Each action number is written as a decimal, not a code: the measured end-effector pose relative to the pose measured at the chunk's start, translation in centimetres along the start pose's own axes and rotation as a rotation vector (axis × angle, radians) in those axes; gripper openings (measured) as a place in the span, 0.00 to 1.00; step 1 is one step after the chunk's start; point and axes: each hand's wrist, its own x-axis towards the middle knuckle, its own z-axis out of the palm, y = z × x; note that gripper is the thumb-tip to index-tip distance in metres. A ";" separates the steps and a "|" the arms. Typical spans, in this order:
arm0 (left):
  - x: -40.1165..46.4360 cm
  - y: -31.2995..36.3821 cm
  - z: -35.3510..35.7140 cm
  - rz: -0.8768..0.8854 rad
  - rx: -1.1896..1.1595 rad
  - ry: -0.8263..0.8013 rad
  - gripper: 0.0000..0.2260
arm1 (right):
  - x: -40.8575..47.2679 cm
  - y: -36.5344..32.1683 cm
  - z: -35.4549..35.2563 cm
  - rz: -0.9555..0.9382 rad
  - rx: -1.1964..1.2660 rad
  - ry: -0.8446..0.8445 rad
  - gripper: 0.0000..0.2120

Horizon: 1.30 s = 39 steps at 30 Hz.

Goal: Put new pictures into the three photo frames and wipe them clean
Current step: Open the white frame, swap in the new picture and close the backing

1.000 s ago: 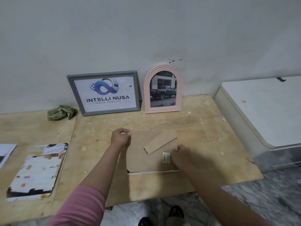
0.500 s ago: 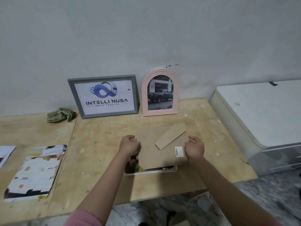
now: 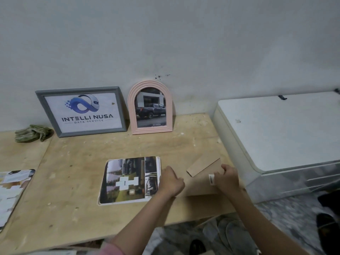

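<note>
A white frame lies face down in the middle of the wooden table, with a picture showing in its open back. To its right lies the brown backing board with its stand flap and a barcode sticker. My left hand grips the board's left edge and my right hand holds its right side. A grey frame with a logo print and a pink arched frame with a truck photo lean on the wall behind.
A green cloth lies at the back left. Loose printed pictures sit at the table's left edge. A white appliance stands to the right of the table. Sandals are on the floor below.
Both hands have slid the backing board off the white frame to the right, uncovering the picture inside. The camera view has shifted, so the frame now appears further left.
</note>
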 end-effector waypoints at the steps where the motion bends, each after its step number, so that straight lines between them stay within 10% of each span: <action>1: -0.1 0.3 0.9 0.014 0.030 -0.008 0.13 | 0.3 0.4 -0.2 -0.008 -0.027 -0.019 0.23; 11: -1.3 1.1 7.3 0.062 0.286 -0.016 0.33 | 1.4 5.1 -1.1 -0.242 -0.328 -0.233 0.27; 21: -2.2 0.3 7.1 0.179 0.320 0.117 0.24 | 0.9 5.8 0.6 -0.481 -0.405 -0.190 0.27; 39: 2.3 -12.9 -13.3 0.015 0.430 0.361 0.22 | -1.7 -10.2 14.6 -0.758 -0.527 -0.422 0.34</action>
